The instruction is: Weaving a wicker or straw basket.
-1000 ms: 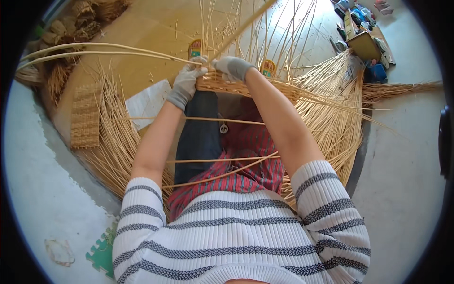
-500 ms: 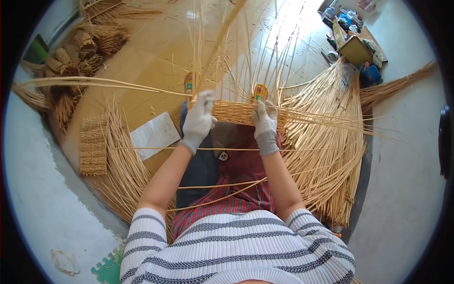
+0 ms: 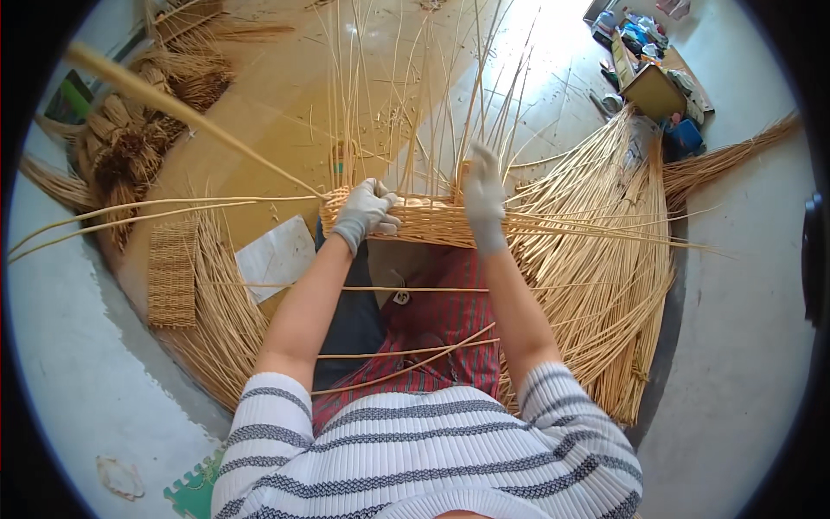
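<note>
A partly woven wicker basket wall (image 3: 428,228) spans the space over my lap, with long upright rods (image 3: 413,130) rising from its far side. My left hand (image 3: 367,212), in a pale work glove, is closed over the left part of the weave. At the right part, my gloved right hand (image 3: 484,199) is raised with its fingers stretched out, its palm side against or just beside the weave; I cannot tell whether it touches. One thick rod (image 3: 199,117) slants up and left from the basket's left end. Thinner rods stick out sideways at both ends.
A large fan of loose rods (image 3: 596,277) lies to my right. On the left are a flat woven piece (image 3: 171,275) with more rods, a white sheet (image 3: 275,255) and dark bundles (image 3: 130,130). A cluttered box (image 3: 653,91) stands at the far right.
The thick rod has swung from pointing away to pointing left. My right hand has gone from gripping the weave to stretched fingers. The left hand has shifted slightly down and lies lower over the weave.
</note>
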Demonstrator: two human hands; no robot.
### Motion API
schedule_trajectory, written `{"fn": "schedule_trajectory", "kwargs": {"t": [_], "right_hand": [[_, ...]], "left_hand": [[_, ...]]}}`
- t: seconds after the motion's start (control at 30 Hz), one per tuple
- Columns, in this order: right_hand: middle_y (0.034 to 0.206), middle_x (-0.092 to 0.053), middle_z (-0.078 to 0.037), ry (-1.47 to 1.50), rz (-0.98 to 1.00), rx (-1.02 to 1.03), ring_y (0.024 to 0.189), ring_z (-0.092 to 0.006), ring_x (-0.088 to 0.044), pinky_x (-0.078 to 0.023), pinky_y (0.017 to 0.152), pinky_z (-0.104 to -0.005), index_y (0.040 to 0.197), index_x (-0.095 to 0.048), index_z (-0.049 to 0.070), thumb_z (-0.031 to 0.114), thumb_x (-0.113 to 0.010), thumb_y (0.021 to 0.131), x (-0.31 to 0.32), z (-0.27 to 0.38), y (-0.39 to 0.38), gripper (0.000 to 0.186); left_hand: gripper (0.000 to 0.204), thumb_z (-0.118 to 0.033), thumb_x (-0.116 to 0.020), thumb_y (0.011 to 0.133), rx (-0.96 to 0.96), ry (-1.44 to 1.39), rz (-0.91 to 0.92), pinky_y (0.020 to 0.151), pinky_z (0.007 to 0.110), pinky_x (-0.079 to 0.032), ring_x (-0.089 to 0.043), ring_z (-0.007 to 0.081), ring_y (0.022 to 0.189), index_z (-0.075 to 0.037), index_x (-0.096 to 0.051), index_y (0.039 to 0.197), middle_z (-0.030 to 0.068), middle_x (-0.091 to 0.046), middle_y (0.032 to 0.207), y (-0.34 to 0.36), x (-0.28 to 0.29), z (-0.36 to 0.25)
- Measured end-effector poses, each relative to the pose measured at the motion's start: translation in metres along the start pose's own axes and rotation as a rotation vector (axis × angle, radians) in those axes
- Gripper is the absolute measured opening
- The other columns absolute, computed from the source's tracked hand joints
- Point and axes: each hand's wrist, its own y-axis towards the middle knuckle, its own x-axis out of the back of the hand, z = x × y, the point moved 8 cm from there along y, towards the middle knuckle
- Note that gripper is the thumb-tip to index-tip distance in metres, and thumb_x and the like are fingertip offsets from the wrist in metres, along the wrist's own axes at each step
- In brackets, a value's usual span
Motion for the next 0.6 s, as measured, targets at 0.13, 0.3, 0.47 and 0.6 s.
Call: {"fn": "schedule_trajectory", "kwargs": {"t": [0.13, 0.3, 0.47, 0.6], "right_hand": [[0.117, -0.068, -0.021, -0.045, 0.308, -0.092, 0.095, -0.0324, -0.070, -0.053, 0.088, -0.0378, 0.147, -0.045, 0.017, 0.014, -0.060, 0.097, -0.008, -0.007, -0.076, 0.052], [0.120, -0.068, -0.025, -0.348, 0.215, 0.140, 0.105, -0.0347, -0.069, -0.051, 0.093, -0.0456, 0.163, -0.016, 0.024, 0.015, -0.072, 0.086, -0.059, 0.009, 0.016, 0.095], [0.084, -0.069, -0.021, -0.218, 0.291, 0.185, 0.076, -0.0369, -0.067, -0.052, 0.070, -0.0492, 0.160, -0.021, 0.024, 0.021, -0.063, 0.090, -0.085, -0.034, 0.034, 0.082], [0.089, -0.071, -0.021, -0.498, 0.350, 0.029, 0.079, -0.0365, -0.071, -0.054, 0.066, -0.0469, 0.157, -0.024, 0.010, 0.018, -0.065, 0.088, -0.087, -0.007, -0.027, 0.081]], "left_hand": [[0.022, -0.013, -0.067, 0.096, 0.004, 0.114, 0.006, 0.036, 0.030, -0.052, -0.065, 0.0184, 0.051, -0.011, -0.045, 0.094, 0.0050, -0.059, 0.079, 0.010, 0.020, -0.008], [0.024, -0.028, -0.063, 0.098, -0.500, 0.241, 0.283, 0.077, 0.035, -0.055, -0.069, 0.0180, 0.086, -0.006, -0.066, 0.106, 0.0072, -0.071, 0.098, 0.051, -0.036, -0.011], [0.021, -0.027, -0.075, 0.086, -0.399, 0.624, 0.002, 0.051, 0.039, -0.049, -0.059, 0.0180, 0.056, -0.014, -0.061, 0.077, 0.0080, -0.068, 0.074, 0.092, 0.047, 0.049], [0.026, -0.009, -0.068, 0.092, -0.040, 0.106, 0.002, 0.032, 0.029, -0.036, -0.050, 0.0146, 0.042, -0.013, -0.043, 0.084, 0.0071, -0.062, 0.071, 0.003, 0.013, 0.019]]}}
